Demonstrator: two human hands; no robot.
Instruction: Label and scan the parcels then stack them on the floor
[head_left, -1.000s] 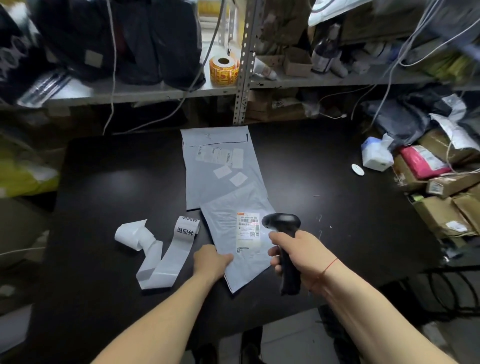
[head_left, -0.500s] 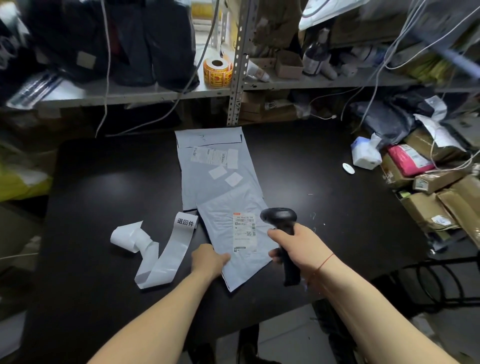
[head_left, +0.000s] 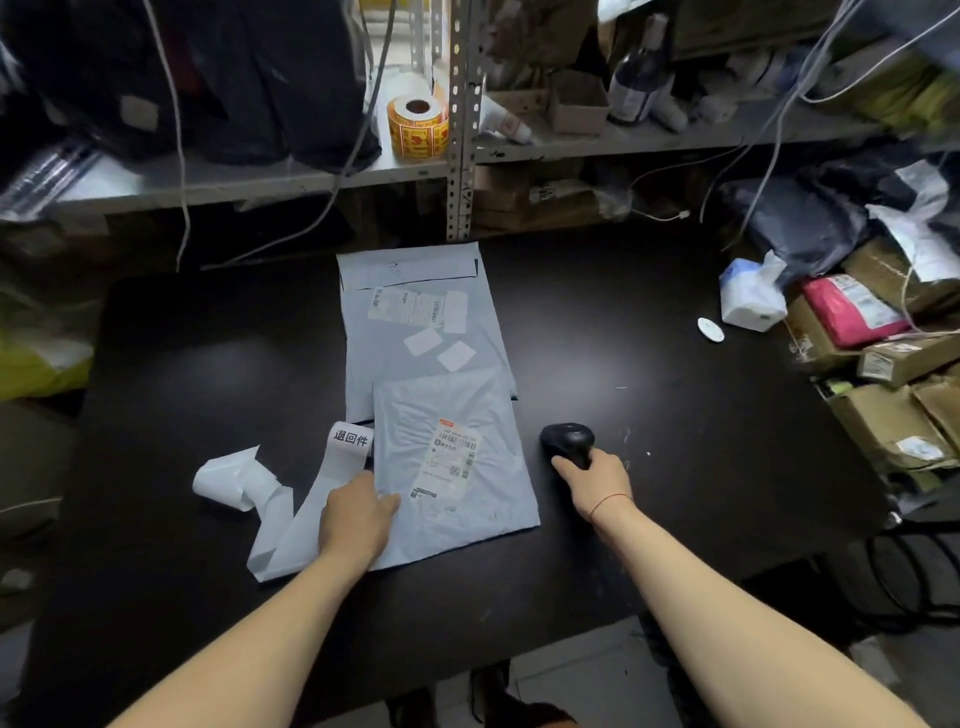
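Black worktop below cluttered shelving carries two grey parcels. The front parcel, label up, overlaps the rear parcel at its 12 o'clock. The left grip rests on the front parcel's 7 o'clock corner, thumb flat on the plastic. Its fingers are hidden, so I cannot tell whether it is closed. At 3 o'clock the right grip is wrapped round the black scanner. A label strip lies at 9 o'clock.
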